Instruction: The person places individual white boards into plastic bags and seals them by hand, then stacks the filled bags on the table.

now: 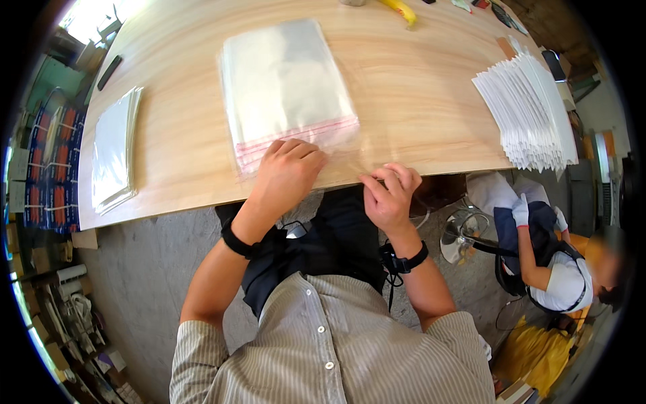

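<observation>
A stack of clear plastic bags (286, 77) with pink-red strips along the near end lies in front of me on the table. My left hand (289, 170) is closed at the near edge of the stack, its fingers bent over the strips. My right hand (391, 195) is closed in a pinch at the table's front edge, right of the stack. Faint clear film stretches between the two hands and seems to be a single bag held at its edge; its outline is hard to see.
Packed white sleeves (111, 151) lie at the table's left. A fanned pile of white flat packets (528, 111) stands at the right. A yellow-handled tool (402, 12) and a black marker-like object (109, 73) lie farther back. A gloved person (562, 269) sits at right.
</observation>
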